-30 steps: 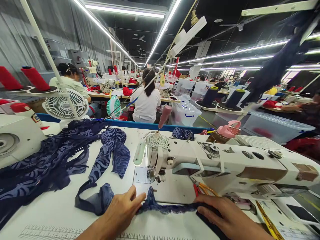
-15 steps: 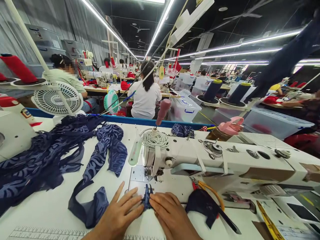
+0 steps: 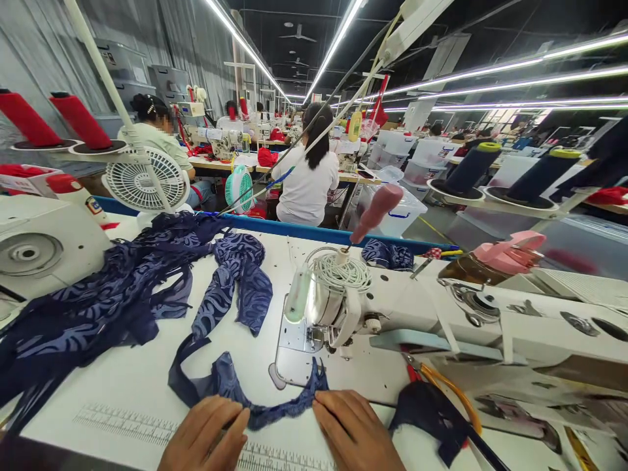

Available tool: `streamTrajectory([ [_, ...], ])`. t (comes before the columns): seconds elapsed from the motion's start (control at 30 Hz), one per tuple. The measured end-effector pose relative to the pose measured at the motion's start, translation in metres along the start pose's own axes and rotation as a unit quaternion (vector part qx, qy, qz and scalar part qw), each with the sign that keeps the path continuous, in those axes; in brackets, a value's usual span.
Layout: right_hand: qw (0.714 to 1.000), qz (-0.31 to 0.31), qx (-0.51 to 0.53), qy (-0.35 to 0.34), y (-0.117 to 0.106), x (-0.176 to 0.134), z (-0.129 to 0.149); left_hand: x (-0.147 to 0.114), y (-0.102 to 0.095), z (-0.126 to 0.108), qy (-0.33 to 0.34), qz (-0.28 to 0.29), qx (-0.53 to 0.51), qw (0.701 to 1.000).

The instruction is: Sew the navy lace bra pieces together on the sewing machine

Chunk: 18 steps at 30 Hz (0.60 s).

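A curved navy lace fabric piece (image 3: 275, 413) lies on the white table in front of the sewing machine (image 3: 338, 327). My left hand (image 3: 206, 432) is closed at the piece's left part, fingers bent together on its edge. At the right end, where loose threads stick up, my right hand (image 3: 356, 425) pinches the fabric; its thumb is hidden. The stretch between my hands bows toward me. On the left, the piece joins a dark sheer band (image 3: 181, 373), which runs up to a patterned navy bra cup (image 3: 240, 252).
Navy fabric strips (image 3: 98, 301) are heaped at left. A printed ruler scale (image 3: 127, 422) runs along the table's near side. Orange-handled scissors (image 3: 451, 386) and a dark fabric scrap (image 3: 426, 412) lie right. A small fan (image 3: 147, 180) and seated co-workers (image 3: 309, 176) are beyond.
Both hands have come nearer to me and apart, my left moving left with its spread fingers now bent in. The lace piece now stretches between them. The camera view has turned left.
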State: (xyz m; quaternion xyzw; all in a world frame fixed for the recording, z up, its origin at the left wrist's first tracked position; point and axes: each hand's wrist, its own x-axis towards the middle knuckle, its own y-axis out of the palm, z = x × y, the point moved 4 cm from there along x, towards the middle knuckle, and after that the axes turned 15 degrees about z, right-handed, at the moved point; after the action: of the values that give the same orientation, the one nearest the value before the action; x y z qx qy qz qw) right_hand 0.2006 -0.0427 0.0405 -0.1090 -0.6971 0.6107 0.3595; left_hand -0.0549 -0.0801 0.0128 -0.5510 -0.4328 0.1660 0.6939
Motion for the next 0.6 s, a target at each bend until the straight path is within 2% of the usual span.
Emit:
streamTrajectory([
  [0.17, 0.999, 0.007, -0.044, -0.002, -0.005, -0.006, -0.007, -0.010, 0.000, 0.014, -0.039, 0.035, 0.028, 0.998],
  [0.3, 1.000, -0.010, -0.025, -0.004, -0.008, 0.002, 0.000, -0.002, -0.002, 0.011, -0.046, 0.019, 0.014, 0.999],
  [0.47, 0.998, -0.003, 0.040, -0.038, 0.007, 0.020, 0.017, 0.009, 0.010, 0.010, -0.072, 0.034, 0.036, 0.996],
  [0.6, 0.997, 0.010, 0.061, -0.047, 0.012, 0.026, 0.014, 0.019, 0.020, 0.011, -0.074, 0.035, 0.074, 0.994],
])
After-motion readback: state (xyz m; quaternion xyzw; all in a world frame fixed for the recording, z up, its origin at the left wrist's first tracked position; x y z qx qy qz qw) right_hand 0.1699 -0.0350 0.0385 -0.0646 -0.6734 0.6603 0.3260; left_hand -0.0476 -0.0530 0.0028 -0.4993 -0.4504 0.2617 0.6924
